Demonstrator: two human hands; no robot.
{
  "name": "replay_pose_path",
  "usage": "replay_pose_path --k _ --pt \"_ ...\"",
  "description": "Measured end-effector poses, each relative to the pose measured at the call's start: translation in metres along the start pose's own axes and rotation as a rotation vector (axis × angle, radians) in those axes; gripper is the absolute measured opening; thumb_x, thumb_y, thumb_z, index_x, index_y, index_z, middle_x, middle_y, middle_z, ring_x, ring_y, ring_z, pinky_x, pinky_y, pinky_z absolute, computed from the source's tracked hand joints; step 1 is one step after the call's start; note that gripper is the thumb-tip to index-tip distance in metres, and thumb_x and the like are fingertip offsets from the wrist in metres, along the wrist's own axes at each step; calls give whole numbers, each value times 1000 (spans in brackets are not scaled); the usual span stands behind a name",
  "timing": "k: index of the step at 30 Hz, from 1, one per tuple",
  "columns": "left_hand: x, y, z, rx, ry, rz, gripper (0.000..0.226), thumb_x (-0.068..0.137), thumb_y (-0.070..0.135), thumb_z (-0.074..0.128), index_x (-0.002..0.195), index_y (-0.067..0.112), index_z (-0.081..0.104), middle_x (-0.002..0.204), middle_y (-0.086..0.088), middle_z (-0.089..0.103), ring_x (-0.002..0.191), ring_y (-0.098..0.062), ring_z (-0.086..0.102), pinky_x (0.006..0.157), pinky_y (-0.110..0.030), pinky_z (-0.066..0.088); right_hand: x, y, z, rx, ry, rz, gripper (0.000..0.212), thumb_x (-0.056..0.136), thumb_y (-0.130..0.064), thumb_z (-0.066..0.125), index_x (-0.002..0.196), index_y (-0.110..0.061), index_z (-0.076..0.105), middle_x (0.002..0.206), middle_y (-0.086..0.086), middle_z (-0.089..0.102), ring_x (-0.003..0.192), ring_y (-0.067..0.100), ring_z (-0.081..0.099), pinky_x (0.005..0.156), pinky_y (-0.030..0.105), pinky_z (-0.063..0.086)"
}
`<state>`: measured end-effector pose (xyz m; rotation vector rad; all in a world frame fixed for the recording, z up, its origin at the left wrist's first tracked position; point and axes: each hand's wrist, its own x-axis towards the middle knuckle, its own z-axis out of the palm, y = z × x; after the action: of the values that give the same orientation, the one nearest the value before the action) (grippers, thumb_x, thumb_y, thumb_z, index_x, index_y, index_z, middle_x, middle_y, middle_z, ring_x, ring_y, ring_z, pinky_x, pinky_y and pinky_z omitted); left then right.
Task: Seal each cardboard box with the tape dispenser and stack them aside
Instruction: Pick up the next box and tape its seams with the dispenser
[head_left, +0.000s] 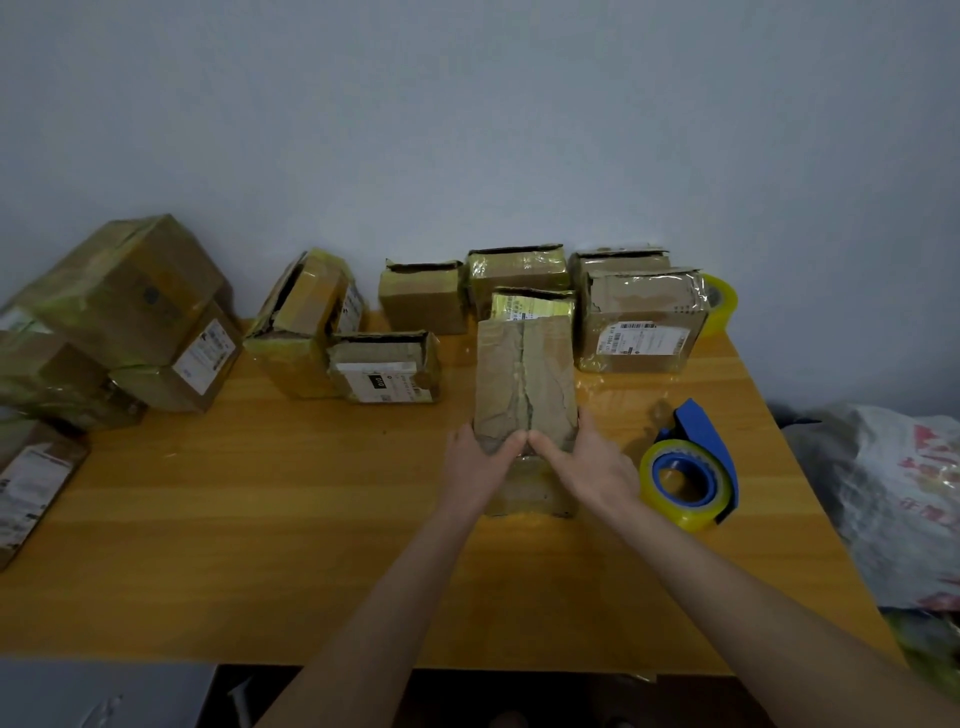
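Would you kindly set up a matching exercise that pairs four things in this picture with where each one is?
Things:
1. crumpled brown cardboard box
2. blue tape dispenser loaded with yellowish tape
3. spare roll of yellow tape
4. white plastic bag with red print

Places:
A. off the table, beyond its right edge
B. at the table's back, partly behind a labelled cardboard box
C. gripped between the left hand and right hand
D. lying on the wooden table, right of both hands

Pairs: 1-C, 2-D, 3-B, 4-A
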<state>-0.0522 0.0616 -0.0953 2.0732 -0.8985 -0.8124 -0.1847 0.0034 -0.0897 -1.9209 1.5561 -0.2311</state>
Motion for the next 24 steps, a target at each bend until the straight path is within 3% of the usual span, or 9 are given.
replay_pose_path --k 3,8,11,13,15,21,24 --pt "2 0 0 -31 12 -40 70 78 49 70 133 10 50 128 -8 54 116 -24 54 95 -44 49 4 2 3 -41 -2 20 76 86 -69 46 139 -15 37 112 6 64 98 28 63 64 31 42" --pt "-2 0 -5 140 90 97 33 96 36 51 116 11 59 110 -7 65 94 -18 59 81 -34 51 7 5 -4 -27 -47 -47 57 99 -54 33 135 -11 43 110 8 64 98 29 60 71 33 40" --pt "-3 -1 -6 151 50 128 42 97 43 47 126 12 53 120 -5 62 97 -14 57 76 -25 44 7 7 -10 57 -105 -62 60 98 -56 32 138 -12 42 115 7 63 99 26 59 78 36 47" --pt "-4 0 -4 111 3 43 67 88 56 55 138 13 41 129 -2 56 114 -21 56 84 -29 46 3 5 -9 88 -132 -47 79 89 -69 40 143 -13 35 121 7 62 104 27 60 77 35 49" --pt "-3 2 -2 80 -6 -6 76 82 58 62 140 16 37 131 -1 54 118 -24 54 88 -32 47 2 3 -5 97 -137 -30 89 84 -74 44 148 -15 28 124 6 61 107 28 60 81 36 50" --pt "-1 1 -4 280 61 107 41 101 35 40 130 7 49 120 -9 61 109 -27 58 90 -38 47 1 5 -11 91 -155 -58 66 100 -53 30 151 -12 21 132 12 57 116 32 56 94 42 48" --pt "1 0 -19 277 -1 152 39 104 29 33 132 7 48 123 -8 59 104 -21 56 84 -29 44 -12 3 -14 126 -152 -68 63 103 -49 22 152 -11 20 131 12 58 114 29 57 87 36 45"
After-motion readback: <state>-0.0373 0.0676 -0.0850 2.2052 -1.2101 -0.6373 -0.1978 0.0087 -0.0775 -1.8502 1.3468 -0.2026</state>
